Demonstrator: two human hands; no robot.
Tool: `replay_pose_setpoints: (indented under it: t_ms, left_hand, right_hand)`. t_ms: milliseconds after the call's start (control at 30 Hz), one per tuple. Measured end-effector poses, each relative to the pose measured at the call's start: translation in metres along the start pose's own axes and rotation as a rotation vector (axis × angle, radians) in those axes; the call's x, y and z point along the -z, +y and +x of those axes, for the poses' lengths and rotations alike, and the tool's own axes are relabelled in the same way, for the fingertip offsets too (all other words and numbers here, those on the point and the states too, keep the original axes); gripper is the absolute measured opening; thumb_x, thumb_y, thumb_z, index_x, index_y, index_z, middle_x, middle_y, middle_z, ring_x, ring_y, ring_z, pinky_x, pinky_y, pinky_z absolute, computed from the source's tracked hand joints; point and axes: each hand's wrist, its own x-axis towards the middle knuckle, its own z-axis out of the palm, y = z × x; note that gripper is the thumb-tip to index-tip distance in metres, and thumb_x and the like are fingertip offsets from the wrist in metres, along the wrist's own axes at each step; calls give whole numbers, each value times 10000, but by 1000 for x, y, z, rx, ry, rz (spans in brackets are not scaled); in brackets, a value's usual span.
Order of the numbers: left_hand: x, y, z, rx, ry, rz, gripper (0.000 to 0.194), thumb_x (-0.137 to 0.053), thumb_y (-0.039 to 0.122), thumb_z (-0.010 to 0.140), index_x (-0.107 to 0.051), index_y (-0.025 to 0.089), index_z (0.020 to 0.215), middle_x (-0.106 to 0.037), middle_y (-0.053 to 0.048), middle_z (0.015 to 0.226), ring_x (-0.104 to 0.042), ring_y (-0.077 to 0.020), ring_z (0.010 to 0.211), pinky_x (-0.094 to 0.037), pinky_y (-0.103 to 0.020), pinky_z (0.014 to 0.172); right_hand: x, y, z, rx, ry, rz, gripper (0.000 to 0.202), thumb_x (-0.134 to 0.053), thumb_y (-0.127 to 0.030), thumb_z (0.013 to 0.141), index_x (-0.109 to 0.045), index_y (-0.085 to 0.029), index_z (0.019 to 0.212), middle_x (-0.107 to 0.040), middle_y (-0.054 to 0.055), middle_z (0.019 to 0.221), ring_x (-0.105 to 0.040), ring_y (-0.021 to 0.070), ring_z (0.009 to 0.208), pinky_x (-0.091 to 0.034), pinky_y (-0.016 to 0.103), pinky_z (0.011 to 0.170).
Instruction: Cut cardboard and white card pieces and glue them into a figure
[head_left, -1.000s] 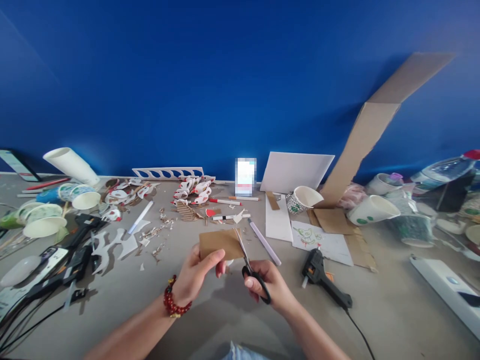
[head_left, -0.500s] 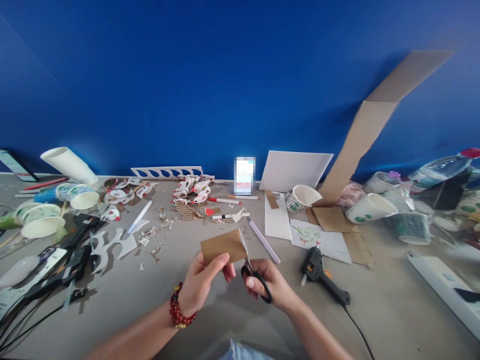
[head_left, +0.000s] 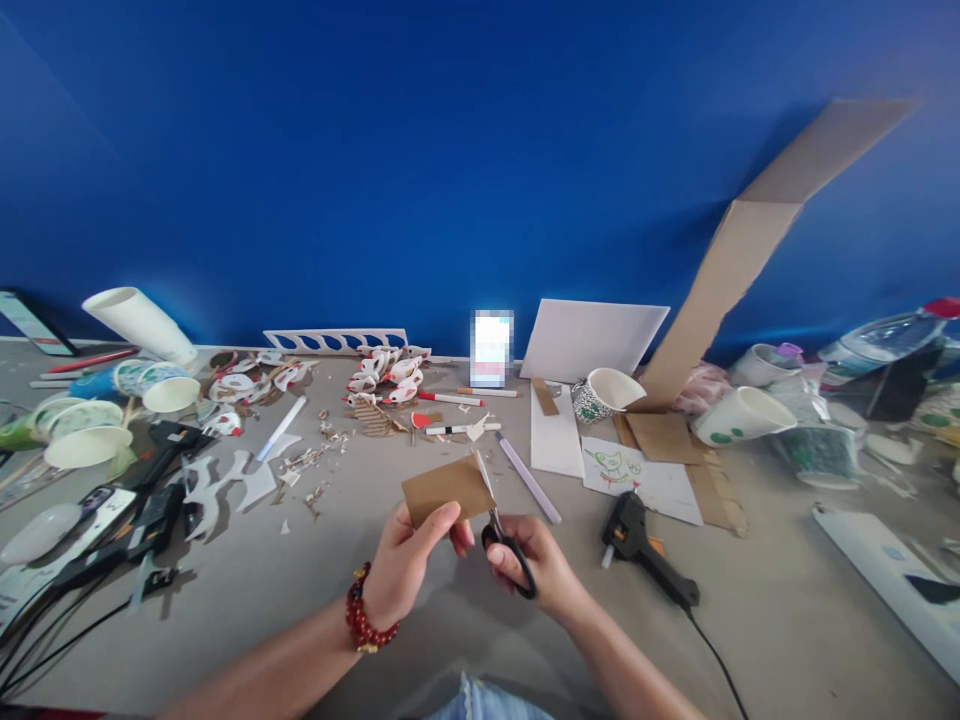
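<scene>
My left hand [head_left: 411, 555] pinches a flat piece of brown cardboard [head_left: 442, 487] between thumb and fingers, with the thumb on top. A red bead bracelet [head_left: 364, 610] circles that wrist. In my right hand [head_left: 536, 560] is a pair of scissors [head_left: 510, 550] with black handles, thumb and fingers in the loops. The blades point away from me and lie along the cardboard's right edge. Whether they have bitten into it I cannot tell. Beyond the hands lie a lavender stick [head_left: 528, 477] and a black-and-white marker [head_left: 461, 429].
A glue gun [head_left: 637, 550] lies right of my hands, its cord trailing toward me. A drawing [head_left: 637, 480], a patterned paper cup [head_left: 600, 397] and a tall cardboard strip [head_left: 720, 290] are behind it. White bird cutouts [head_left: 386, 378] and scraps [head_left: 307, 460] lie left. A blue wall [head_left: 375, 180] closes the back.
The scissors' handles have drawn slightly closer together and the right hand has shifted a little. The cardboard stays nearly in place in my left hand. The view has moved slightly.
</scene>
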Motion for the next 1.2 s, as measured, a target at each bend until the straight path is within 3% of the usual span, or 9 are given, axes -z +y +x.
replay_pose_setpoints:
  t_ms: [167,533,800,1200]
  left_hand:
    - [-1,-6,-1,3,9,-11,341,-595,347,901,-697,154,638,-668,-17,635,-592,-129,623,-457,-239,655]
    - [-3,-11,-1,-3,51,-31,316,-615,351,879,-698,150,650,-673,-33,637,-587,-146,620,-458,-266,657]
    - [-4,-15,-2,12,34,-21,325,-612,349,882,-676,149,634,-650,-23,626,-582,-142,624,-461,-257,669]
    - [-6,-17,0,52,72,2,353,-624,380,867,-676,144,611,-667,-29,623,-607,-152,643,-474,-257,689]
  right_hand:
    - [0,0,1,22,-9,-6,616,-547,-762,759,-467,-175,590,-427,-38,457,-354,73,410,-225,213,414]
    - [-4,3,1,69,102,-133,647,-505,-785,765,-411,-187,535,-355,-51,446,-306,72,427,-202,225,424]
    - [-3,-2,2,-2,6,-4,631,-549,-776,742,-562,-148,693,-467,-27,528,-378,82,438,-262,215,430]
    - [-4,4,0,20,91,-72,623,-522,-746,792,-581,-136,679,-437,-32,485,-355,81,436,-246,221,432]
